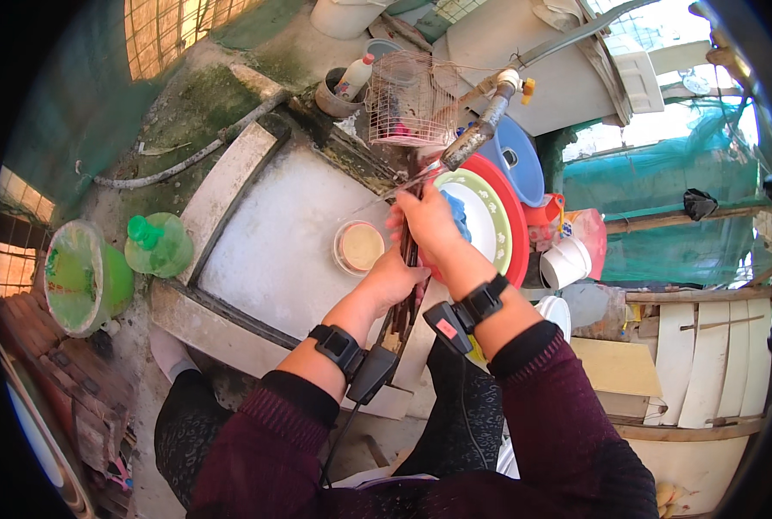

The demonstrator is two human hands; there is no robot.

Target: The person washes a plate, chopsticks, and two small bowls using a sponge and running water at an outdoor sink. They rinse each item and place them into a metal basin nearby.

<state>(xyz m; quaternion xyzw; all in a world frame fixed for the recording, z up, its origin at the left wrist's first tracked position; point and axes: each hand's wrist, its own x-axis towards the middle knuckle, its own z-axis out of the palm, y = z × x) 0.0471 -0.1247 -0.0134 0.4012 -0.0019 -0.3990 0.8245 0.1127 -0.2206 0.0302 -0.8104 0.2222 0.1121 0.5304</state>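
Note:
My right hand [433, 220] grips the upper part of a long, dark brown, strip-like thing [409, 250] just under the pipe spout [460, 154]. My left hand [391, 280] holds the same thing lower down, thumb across it; its exact kind is unclear. Running water [392, 193] streams from the spout past my right fingers into a shallow, pale sink [276, 240]. On the sink floor, left of my hands, stands a small round clear container [361, 247] with a tan top or contents. Both wrists wear black strapped devices.
Right of my hands, a green-rimmed white basin [490, 220] holding something blue sits in a red basin [521, 246]. Behind are a blue basin [522, 165] and a pink wire cage [412, 97]. Left stand a green bottle [159, 244] and a green bucket [110, 279].

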